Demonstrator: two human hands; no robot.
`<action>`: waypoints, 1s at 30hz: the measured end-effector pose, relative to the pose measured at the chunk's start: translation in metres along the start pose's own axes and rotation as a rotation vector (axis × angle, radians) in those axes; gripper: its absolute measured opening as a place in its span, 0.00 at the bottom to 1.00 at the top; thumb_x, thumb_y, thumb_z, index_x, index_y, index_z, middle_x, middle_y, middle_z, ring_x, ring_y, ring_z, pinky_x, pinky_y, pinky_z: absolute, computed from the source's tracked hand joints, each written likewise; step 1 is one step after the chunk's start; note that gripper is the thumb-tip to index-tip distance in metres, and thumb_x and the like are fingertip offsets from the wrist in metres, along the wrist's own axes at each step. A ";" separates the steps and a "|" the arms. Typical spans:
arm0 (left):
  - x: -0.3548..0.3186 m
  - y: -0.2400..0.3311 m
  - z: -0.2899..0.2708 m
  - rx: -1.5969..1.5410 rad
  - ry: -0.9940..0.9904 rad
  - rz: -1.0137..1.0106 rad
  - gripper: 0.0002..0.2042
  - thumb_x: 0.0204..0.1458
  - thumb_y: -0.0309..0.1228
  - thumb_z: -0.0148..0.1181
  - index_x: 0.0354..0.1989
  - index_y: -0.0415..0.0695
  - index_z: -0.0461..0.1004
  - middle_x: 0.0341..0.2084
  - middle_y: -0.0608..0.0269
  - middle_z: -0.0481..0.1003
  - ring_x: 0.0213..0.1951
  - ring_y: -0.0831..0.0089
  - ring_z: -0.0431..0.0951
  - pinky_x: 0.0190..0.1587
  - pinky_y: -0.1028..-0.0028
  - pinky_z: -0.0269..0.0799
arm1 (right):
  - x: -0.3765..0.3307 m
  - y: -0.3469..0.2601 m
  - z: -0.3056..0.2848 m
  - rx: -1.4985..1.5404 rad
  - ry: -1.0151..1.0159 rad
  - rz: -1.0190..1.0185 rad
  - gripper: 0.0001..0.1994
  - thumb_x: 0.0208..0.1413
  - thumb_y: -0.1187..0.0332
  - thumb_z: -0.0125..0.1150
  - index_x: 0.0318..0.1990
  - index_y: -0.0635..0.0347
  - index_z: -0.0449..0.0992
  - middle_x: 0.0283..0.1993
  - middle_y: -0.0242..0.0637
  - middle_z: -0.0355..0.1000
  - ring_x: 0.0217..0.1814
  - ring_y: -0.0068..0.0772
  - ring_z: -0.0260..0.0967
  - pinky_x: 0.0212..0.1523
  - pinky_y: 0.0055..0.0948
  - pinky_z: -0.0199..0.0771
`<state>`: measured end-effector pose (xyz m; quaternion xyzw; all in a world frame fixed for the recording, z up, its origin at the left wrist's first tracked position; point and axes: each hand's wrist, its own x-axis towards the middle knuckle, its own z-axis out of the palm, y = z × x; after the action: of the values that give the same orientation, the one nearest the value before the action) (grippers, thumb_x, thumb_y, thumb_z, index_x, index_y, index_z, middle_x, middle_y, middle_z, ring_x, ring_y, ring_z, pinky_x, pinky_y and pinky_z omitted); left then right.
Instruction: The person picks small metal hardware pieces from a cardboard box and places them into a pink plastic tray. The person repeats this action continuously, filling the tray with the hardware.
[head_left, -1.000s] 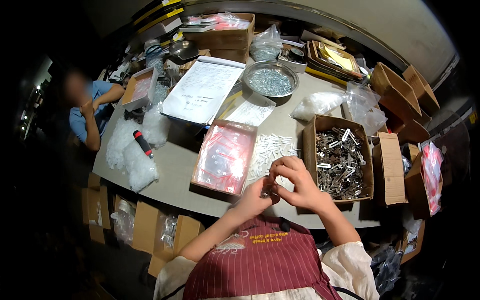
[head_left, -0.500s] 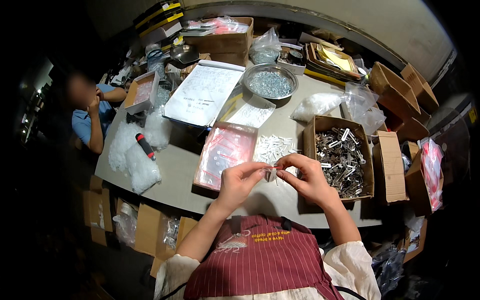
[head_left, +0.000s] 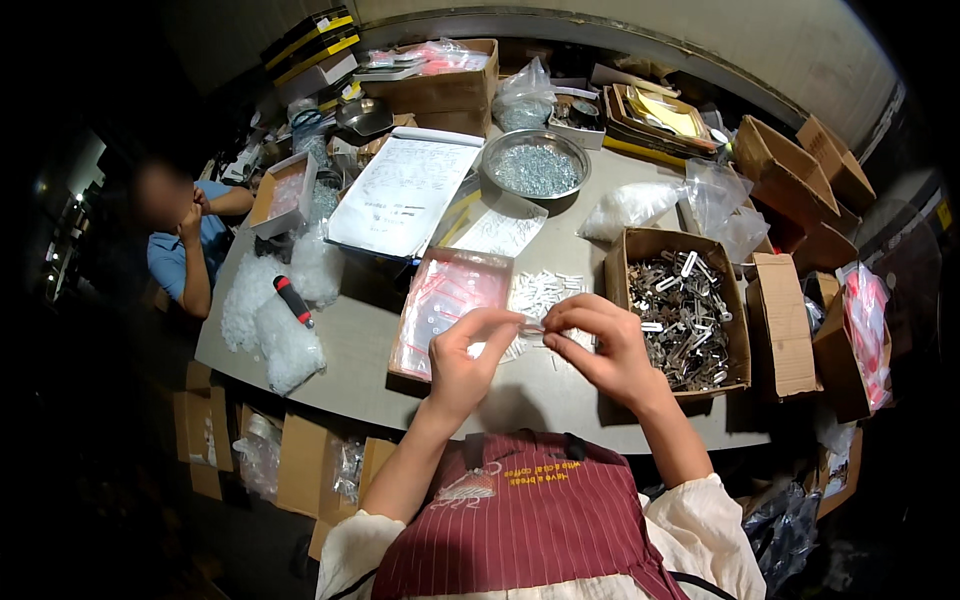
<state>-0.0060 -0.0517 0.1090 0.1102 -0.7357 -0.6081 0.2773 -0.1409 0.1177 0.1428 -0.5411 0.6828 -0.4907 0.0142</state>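
Observation:
My left hand and my right hand meet over the near middle of the table. Pinched between their fingertips is a small clear plastic bag; its contents, if any, are too small to make out. Just left of it stands an open box of flat clear bags with red strips. Loose small white pieces lie in a pile beyond and below my fingers. Close to my right hand is a cardboard box full of small metal clips.
A steel bowl holds small shiny metal parts. Behind the box of bags lies a clipboard with papers. Bags of white pieces and a red-black handle lie left. Another person sits at far left.
Both hands have moved slightly up, and the left fingers have straightened along the bag. The red strip seen between my fingertips before no longer shows clearly. The view has shifted a little.

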 end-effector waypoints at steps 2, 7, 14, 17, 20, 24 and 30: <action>-0.004 0.003 0.000 -0.108 -0.006 -0.058 0.07 0.60 0.24 0.62 0.43 0.37 0.82 0.40 0.61 0.83 0.44 0.77 0.81 0.50 0.74 0.75 | 0.002 -0.016 -0.002 0.003 0.067 -0.026 0.06 0.51 0.77 0.71 0.36 0.67 0.81 0.40 0.42 0.79 0.41 0.38 0.79 0.44 0.32 0.78; -0.006 0.001 0.004 -0.164 -0.002 -0.068 0.07 0.60 0.24 0.62 0.43 0.36 0.81 0.39 0.61 0.83 0.44 0.76 0.81 0.50 0.74 0.75 | -0.002 -0.015 0.002 0.086 0.072 0.005 0.06 0.52 0.77 0.70 0.36 0.68 0.81 0.40 0.43 0.80 0.44 0.38 0.80 0.45 0.32 0.78; -0.006 -0.003 0.006 -0.175 0.008 -0.061 0.06 0.60 0.24 0.62 0.42 0.35 0.81 0.37 0.61 0.83 0.41 0.76 0.82 0.47 0.74 0.77 | 0.000 -0.007 0.009 0.073 0.120 0.042 0.06 0.55 0.75 0.69 0.37 0.68 0.80 0.43 0.43 0.80 0.44 0.35 0.80 0.46 0.30 0.78; -0.007 0.001 0.007 -0.217 0.006 -0.098 0.06 0.60 0.25 0.62 0.40 0.36 0.80 0.36 0.61 0.83 0.38 0.77 0.82 0.43 0.73 0.77 | -0.006 -0.003 0.013 0.146 0.075 0.218 0.07 0.58 0.73 0.68 0.40 0.69 0.79 0.40 0.40 0.79 0.43 0.28 0.79 0.45 0.28 0.78; -0.008 -0.007 0.001 -0.023 0.024 -0.041 0.04 0.59 0.25 0.62 0.38 0.37 0.79 0.32 0.59 0.83 0.34 0.74 0.83 0.38 0.71 0.77 | -0.008 -0.007 0.020 0.269 0.046 0.226 0.09 0.57 0.73 0.67 0.43 0.66 0.78 0.39 0.43 0.78 0.41 0.37 0.79 0.44 0.33 0.78; -0.007 0.006 0.000 0.242 0.046 0.100 0.03 0.58 0.25 0.62 0.36 0.38 0.78 0.27 0.56 0.80 0.31 0.66 0.83 0.36 0.70 0.76 | -0.002 -0.009 0.026 0.212 -0.043 0.236 0.09 0.62 0.69 0.66 0.41 0.67 0.77 0.37 0.39 0.77 0.41 0.30 0.77 0.44 0.29 0.78; -0.010 0.006 -0.005 0.246 0.019 0.074 0.03 0.58 0.26 0.62 0.35 0.38 0.77 0.27 0.56 0.80 0.31 0.66 0.83 0.35 0.70 0.75 | -0.001 0.000 0.039 0.120 -0.136 0.245 0.10 0.62 0.66 0.65 0.40 0.65 0.76 0.34 0.41 0.75 0.35 0.34 0.74 0.36 0.32 0.73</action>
<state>0.0059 -0.0501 0.1124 0.1221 -0.8055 -0.5018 0.2908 -0.1190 0.0930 0.1223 -0.4838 0.7107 -0.4874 0.1525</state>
